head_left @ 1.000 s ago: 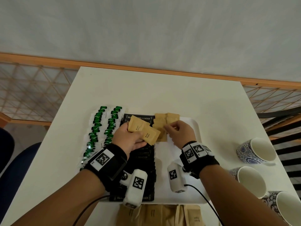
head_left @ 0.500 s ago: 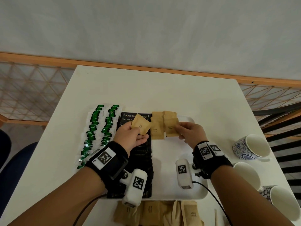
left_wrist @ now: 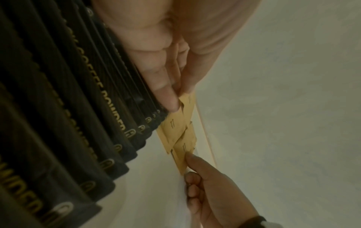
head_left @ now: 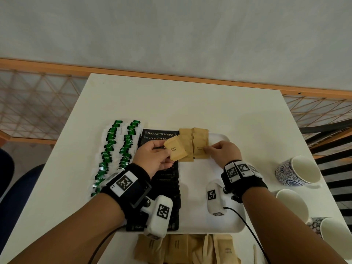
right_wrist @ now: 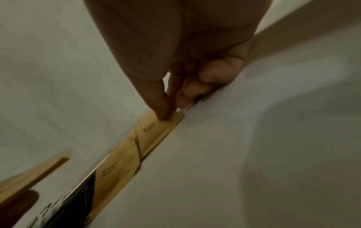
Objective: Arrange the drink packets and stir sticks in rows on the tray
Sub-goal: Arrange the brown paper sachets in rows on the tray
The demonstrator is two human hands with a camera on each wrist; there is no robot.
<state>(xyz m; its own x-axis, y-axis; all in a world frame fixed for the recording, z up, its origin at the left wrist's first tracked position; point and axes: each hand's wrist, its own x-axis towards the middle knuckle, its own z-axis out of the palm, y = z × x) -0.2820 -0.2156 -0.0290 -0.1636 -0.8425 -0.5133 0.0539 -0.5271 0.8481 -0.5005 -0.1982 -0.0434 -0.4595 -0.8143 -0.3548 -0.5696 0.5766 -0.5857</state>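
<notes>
Since a second ago the right hand [head_left: 222, 153] has moved right, pinching a flat brown paper sugar packet [head_left: 200, 149] on the white tray [head_left: 224, 221], while the left hand [head_left: 152, 157] holds another brown packet [head_left: 176, 148] above the black coffee packets [head_left: 162, 134].

White tray [head_left: 224, 223] on table; black coffee packets [head_left: 162, 133] overlapped in a left column; tan brown-sugar packets [head_left: 200, 147] at far edge; more [head_left: 179, 246] off-tray, beside a stir stick [head_left: 254, 254].
</notes>
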